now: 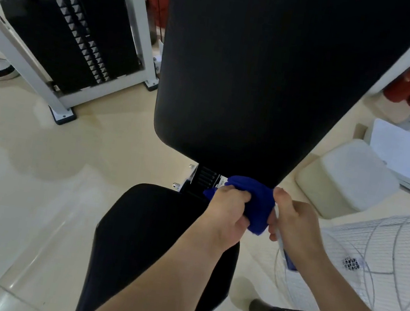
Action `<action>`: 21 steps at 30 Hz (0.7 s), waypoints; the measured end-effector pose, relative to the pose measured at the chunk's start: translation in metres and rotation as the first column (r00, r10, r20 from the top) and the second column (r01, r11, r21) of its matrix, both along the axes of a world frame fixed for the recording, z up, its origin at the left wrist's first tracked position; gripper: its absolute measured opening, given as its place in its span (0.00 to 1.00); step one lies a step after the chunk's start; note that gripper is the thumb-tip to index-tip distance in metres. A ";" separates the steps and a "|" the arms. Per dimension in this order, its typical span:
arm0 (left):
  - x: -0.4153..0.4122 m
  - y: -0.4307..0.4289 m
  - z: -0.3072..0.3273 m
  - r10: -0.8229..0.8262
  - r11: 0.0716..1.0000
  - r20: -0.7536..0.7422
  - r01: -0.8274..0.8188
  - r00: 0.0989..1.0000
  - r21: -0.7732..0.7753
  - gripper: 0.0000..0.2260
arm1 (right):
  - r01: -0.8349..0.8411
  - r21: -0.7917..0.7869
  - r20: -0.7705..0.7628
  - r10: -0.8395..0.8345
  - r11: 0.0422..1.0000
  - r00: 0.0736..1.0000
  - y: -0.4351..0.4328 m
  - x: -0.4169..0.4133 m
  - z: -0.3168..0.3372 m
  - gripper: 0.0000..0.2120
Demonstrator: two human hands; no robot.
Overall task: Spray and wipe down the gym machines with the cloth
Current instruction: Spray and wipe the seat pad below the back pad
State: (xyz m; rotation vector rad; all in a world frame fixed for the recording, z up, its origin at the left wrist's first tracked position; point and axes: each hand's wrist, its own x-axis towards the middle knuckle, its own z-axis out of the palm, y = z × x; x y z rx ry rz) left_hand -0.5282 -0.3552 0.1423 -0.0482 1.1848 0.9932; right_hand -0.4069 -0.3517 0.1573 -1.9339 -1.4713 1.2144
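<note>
Both hands on the cloth point(245, 196), bunched at the lower right corner of the back pad point(264, 71). The left hand point(226, 217) grips it tight and the right hand point(295, 222) pinches the other side. Trouble spot: the metal hinge point(205, 179) just beside, above the seat pad point(148, 240), where a loose fold could snag. And the fan point(382, 261) sits near that right arm, so a wide wipe might knock it.

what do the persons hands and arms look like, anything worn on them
No gloves, rings, watch or wristband show on the left hand or the right hand. The left arm and right arm are bare as far as the frame shows, with no sleeves in view.
</note>
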 end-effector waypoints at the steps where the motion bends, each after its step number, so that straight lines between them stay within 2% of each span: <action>1: 0.001 -0.003 0.003 0.004 1.000 0.017 -0.004 1.000 -0.006 0.15 | -0.005 -0.020 -0.008 0.004 1.000 1.000 -0.001 0.002 0.001 0.31; 7: -0.008 -0.013 0.034 0.046 0.993 0.088 -0.055 0.995 0.103 0.13 | -0.011 -0.048 -0.083 0.007 0.999 0.997 -0.001 -0.004 0.012 0.29; 10: -0.003 -0.008 0.046 -0.030 0.986 -0.093 0.044 0.995 0.160 0.14 | 0.050 -0.051 -0.167 -0.058 0.997 0.984 -0.001 -0.007 0.016 0.26; 13: 0.004 -0.004 0.050 -0.121 0.983 -0.336 0.160 0.934 0.092 0.11 | 0.113 -0.068 -0.190 -0.124 0.991 0.974 -0.003 -0.008 0.023 0.25; 16: 0.002 -0.008 0.050 -0.110 0.983 -0.439 0.163 0.892 0.085 0.07 | 0.146 -0.090 -0.236 -0.163 0.985 0.958 -0.003 -0.007 0.029 0.26; 17: -0.001 -0.011 0.051 -0.104 0.979 -0.502 0.178 0.859 0.102 0.06 | 0.135 -0.096 -0.242 -0.154 0.986 0.958 -0.002 -0.005 0.032 0.27; 19: -0.008 -0.016 0.052 -0.131 0.951 -0.689 0.286 0.712 0.115 0.05 | 0.058 -0.108 -0.220 -0.081 0.992 0.972 -0.001 -0.002 0.037 0.32; 21: -0.016 -0.019 0.056 -0.158 0.908 -0.824 0.408 0.544 0.095 0.06 | -0.044 -0.127 -0.225 0.014 0.991 0.974 -0.001 -0.005 0.043 0.27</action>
